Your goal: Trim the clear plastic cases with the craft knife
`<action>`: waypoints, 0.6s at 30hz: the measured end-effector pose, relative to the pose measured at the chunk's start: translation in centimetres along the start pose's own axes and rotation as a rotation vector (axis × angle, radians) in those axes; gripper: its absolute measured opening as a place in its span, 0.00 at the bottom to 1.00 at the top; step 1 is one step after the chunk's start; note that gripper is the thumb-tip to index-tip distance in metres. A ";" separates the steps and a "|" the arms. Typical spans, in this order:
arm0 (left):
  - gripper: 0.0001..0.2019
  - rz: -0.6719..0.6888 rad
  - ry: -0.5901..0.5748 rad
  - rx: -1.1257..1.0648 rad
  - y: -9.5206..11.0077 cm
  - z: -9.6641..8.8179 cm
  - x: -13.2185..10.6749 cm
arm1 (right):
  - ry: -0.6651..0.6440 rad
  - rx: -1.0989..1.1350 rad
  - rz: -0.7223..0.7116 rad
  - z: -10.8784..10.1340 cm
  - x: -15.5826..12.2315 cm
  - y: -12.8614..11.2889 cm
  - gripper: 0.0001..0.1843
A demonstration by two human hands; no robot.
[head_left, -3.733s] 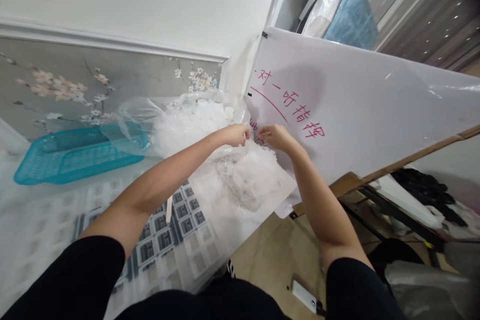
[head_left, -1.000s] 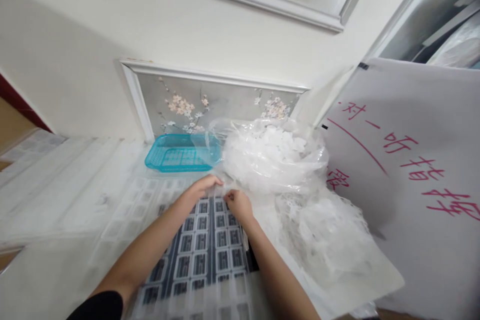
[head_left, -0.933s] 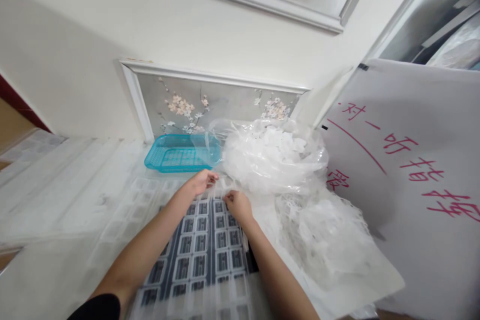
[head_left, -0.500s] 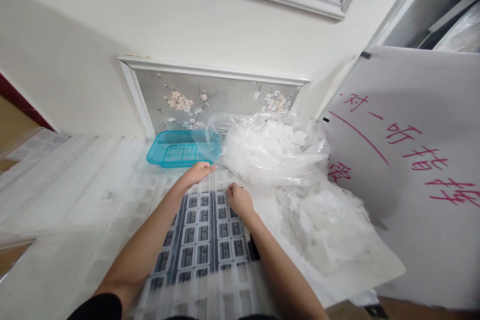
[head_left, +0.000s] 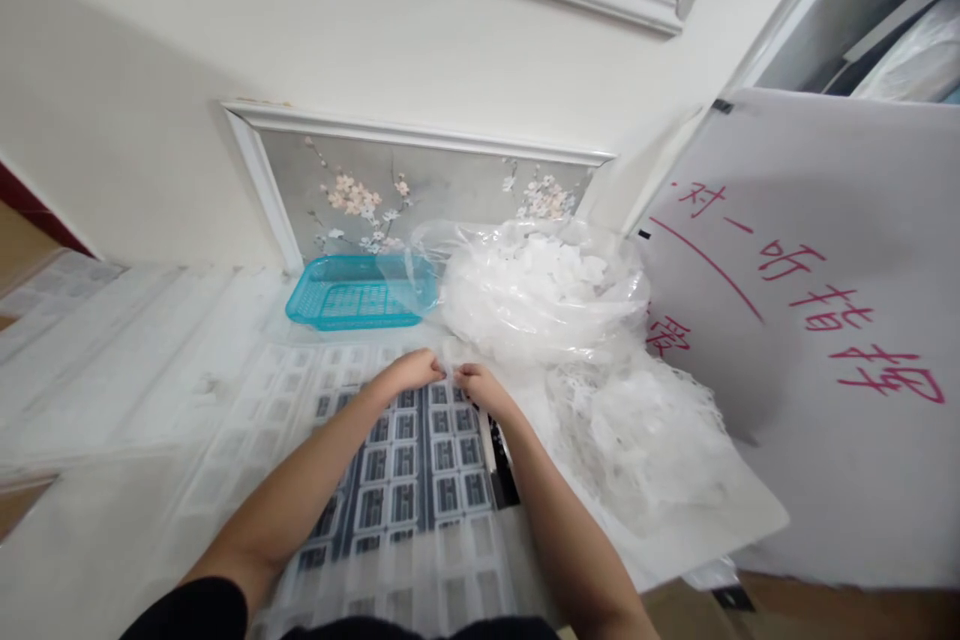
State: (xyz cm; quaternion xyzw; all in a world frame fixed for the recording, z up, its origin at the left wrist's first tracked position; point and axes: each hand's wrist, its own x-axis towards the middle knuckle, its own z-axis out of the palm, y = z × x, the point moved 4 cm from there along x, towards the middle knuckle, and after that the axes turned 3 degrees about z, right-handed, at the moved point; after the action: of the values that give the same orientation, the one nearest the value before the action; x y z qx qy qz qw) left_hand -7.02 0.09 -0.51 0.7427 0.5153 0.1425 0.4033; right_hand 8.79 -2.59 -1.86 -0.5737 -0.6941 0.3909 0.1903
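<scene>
My left hand (head_left: 420,369) is closed, fingertips pinched together, above the far part of a dark sheet printed or set with rows of pale-framed squares (head_left: 405,460). Close by on its right, my right hand (head_left: 481,388) is pinched too, near the sheet's far right corner. The fingertips of both hands almost meet. What they hold, if anything, is too small and blurred to make out. Translucent sheets with square outlines (head_left: 450,570) cover the near part of the dark sheet.
Behind my left hand sits a blue plastic basket (head_left: 360,323). A clear bag of white pieces (head_left: 536,295) stands to its right, with a heap of white lacy scraps (head_left: 637,440) in front. More translucent sheets (head_left: 112,360) lie left. A whiteboard (head_left: 862,480) with red writing borders the right.
My left hand has moved right and slightly down, and its fingers have closed in. It is now beside my right hand, which has shifted little. The view has also shifted slightly.
</scene>
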 end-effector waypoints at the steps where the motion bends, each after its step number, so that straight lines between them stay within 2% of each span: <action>1: 0.10 -0.005 0.002 0.011 -0.2 0.0 0.1 | -0.010 0.019 -0.001 0.0 0.0 0.0 0.13; 9: 0.11 -0.038 -0.032 -0.002 -0.9 -0.4 0.0 | 0.026 0.028 -0.003 -0.3 -0.2 -0.3 0.11; 13: 0.14 -0.017 -0.063 -0.019 -0.6 -0.1 0.0 | -0.003 0.031 -0.003 -0.2 -0.2 -0.3 0.12; 18: 0.10 0.031 -0.067 -0.005 -0.2 0.7 0.4 | -0.058 0.049 0.010 -0.2 0.0 -0.5 0.10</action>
State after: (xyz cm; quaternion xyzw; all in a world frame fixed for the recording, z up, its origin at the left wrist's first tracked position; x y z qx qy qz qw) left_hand -6.56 0.13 -1.15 0.7540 0.4894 0.1249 0.4199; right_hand 8.64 -2.55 -1.32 -0.5609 -0.6866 0.4253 0.1820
